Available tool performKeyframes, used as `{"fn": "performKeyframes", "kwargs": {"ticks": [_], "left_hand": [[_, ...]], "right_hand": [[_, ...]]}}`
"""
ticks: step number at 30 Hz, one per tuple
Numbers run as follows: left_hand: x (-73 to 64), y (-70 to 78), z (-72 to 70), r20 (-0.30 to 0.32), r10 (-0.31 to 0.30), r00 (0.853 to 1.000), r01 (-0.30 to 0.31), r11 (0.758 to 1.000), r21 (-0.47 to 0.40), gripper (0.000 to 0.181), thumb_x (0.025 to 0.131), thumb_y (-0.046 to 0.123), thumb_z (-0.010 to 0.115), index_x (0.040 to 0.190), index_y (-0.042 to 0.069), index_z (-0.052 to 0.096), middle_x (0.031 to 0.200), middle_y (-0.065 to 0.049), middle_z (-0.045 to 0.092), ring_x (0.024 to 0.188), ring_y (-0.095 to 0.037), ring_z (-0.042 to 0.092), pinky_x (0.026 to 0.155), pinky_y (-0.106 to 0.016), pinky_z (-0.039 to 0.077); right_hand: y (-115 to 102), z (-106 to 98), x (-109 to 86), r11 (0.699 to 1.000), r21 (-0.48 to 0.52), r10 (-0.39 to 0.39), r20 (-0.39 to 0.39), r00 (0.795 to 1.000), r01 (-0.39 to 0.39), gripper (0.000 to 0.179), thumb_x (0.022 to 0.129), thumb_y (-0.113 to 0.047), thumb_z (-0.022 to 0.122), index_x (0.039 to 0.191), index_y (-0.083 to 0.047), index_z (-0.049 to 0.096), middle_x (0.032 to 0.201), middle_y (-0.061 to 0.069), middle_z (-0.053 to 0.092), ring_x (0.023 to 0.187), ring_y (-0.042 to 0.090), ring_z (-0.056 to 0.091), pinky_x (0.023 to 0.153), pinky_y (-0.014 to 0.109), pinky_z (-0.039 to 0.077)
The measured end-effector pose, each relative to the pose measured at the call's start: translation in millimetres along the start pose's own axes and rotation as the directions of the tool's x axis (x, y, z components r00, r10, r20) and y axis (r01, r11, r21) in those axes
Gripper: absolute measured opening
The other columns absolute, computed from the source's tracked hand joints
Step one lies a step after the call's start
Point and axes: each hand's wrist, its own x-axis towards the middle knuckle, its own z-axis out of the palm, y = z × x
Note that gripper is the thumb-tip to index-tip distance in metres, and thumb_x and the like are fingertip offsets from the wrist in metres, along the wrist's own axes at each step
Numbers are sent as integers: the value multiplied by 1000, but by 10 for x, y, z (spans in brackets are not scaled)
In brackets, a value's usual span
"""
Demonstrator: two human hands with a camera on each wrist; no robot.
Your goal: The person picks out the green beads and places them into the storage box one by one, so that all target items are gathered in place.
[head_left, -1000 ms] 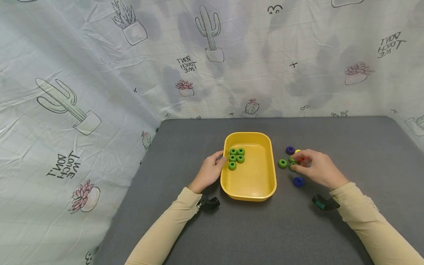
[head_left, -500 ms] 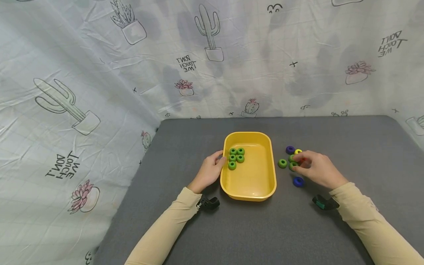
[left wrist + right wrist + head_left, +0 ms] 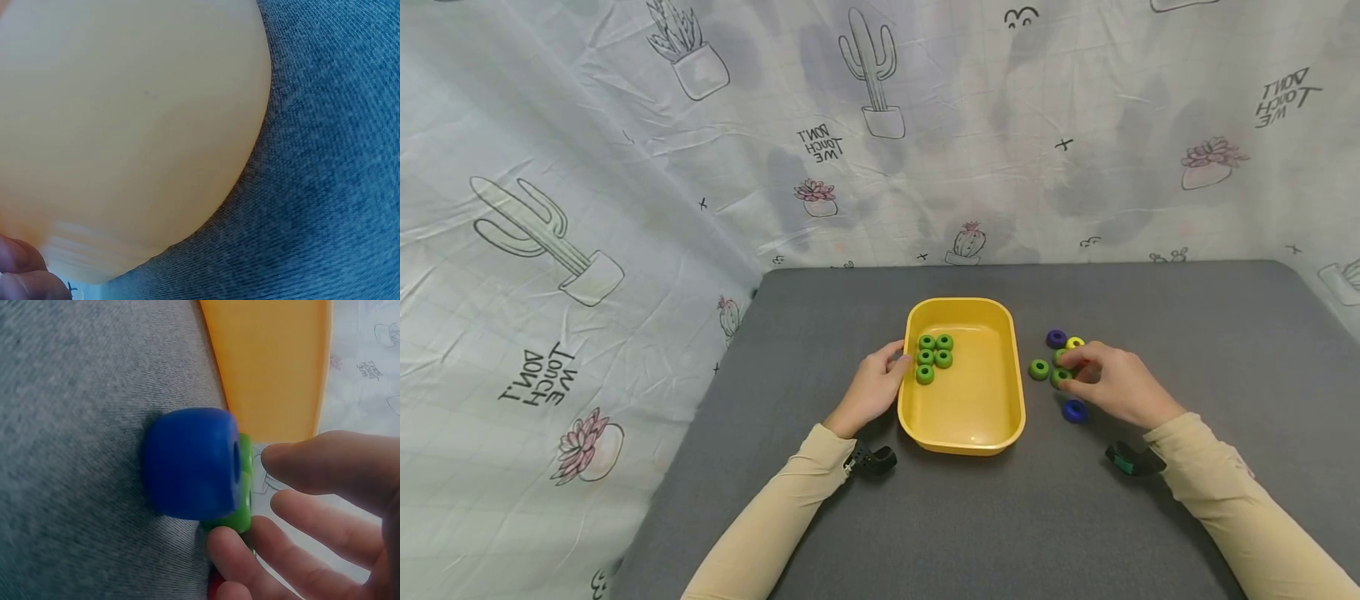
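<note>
A yellow tray (image 3: 958, 412) sits mid-table, with several green beads (image 3: 925, 357) grouped at its inner left side. My left hand (image 3: 870, 388) holds the tray's left rim, thumb over the edge and fingers against the outer wall; fingertips (image 3: 31, 278) show beside the wall in the left wrist view. Right of the tray, my right hand (image 3: 1118, 382) hovers low over loose beads. Its thumb is near a green bead (image 3: 1061, 378), its index finger by another green bead (image 3: 1060, 357). The right wrist view shows thumb and fingers apart. A red bead (image 3: 216, 580) is mostly hidden.
A blue bead (image 3: 1075, 411) lies nearest me on the grey table (image 3: 985, 525). A third loose green bead (image 3: 1039, 369) is close to the tray. Farther back are a purple bead (image 3: 1056, 339) and a yellow bead (image 3: 1074, 342). A printed curtain (image 3: 1060, 125) hangs behind.
My right hand has shifted very slightly, showing more of the yellow bead. The green bead by my thumb has moved slightly left. My left hand stays at the tray.
</note>
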Motion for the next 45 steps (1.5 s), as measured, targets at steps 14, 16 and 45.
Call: {"fn": "performKeyframes", "kwargs": {"ticks": [14, 16, 45], "left_hand": [[-12, 13, -8, 2, 1, 1000, -1, 1000, 11, 48, 112, 25, 48, 155, 3, 47, 69, -6, 58, 58, -12, 55, 57, -26, 44], [-10, 11, -9, 4, 1, 1000, -1, 1000, 13, 48, 112, 25, 48, 155, 3, 47, 70, -6, 59, 58, -12, 55, 57, -26, 44], [-12, 42, -23, 0, 13, 1000, -13, 1000, 26, 47, 112, 23, 48, 154, 0, 48, 108, -19, 77, 94, -25, 76, 74, -29, 56]], "right_hand": [[-20, 95, 19, 1000, -3, -27, 4, 1000, 27, 30, 90, -13, 81, 119, -6, 74, 105, 10, 74, 82, 15, 68, 66, 30, 52], [-28, 110, 21, 1000, 0, -31, 6, 999, 31, 29, 90, -11, 81, 118, -7, 75, 103, 9, 75, 82, 15, 67, 65, 30, 52], [-184, 56, -18, 994, -36, -108, -138, 985, 104, 23, 89, -13, 82, 111, -11, 77, 100, 4, 72, 84, 19, 67, 67, 32, 51]]}}
